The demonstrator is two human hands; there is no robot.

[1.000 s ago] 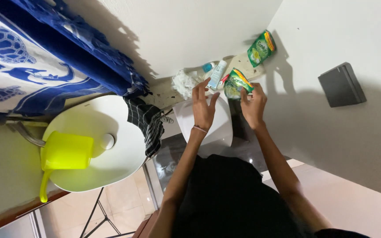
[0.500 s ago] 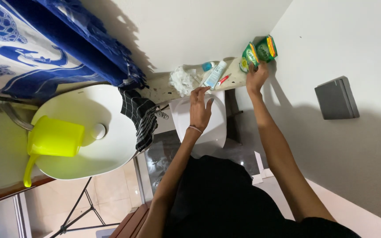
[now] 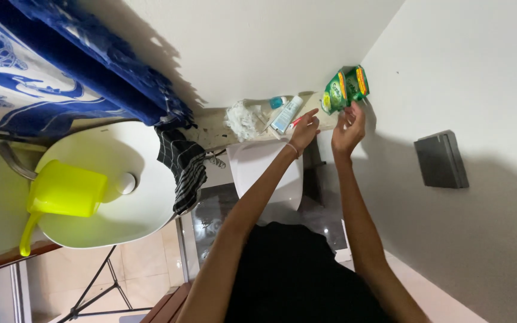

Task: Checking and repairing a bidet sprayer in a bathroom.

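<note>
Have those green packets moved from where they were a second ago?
Yes. The second green packet now stands on the shelf beside the first, near the corner, away from the white tube.

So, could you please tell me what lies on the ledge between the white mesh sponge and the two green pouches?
In the head view, between the white mesh sponge and the green pouches lie a small blue-capped bottle and a white tube.

Both green pouches [image 3: 345,90] now stand together; right hand [image 3: 348,127] has let go
</note>
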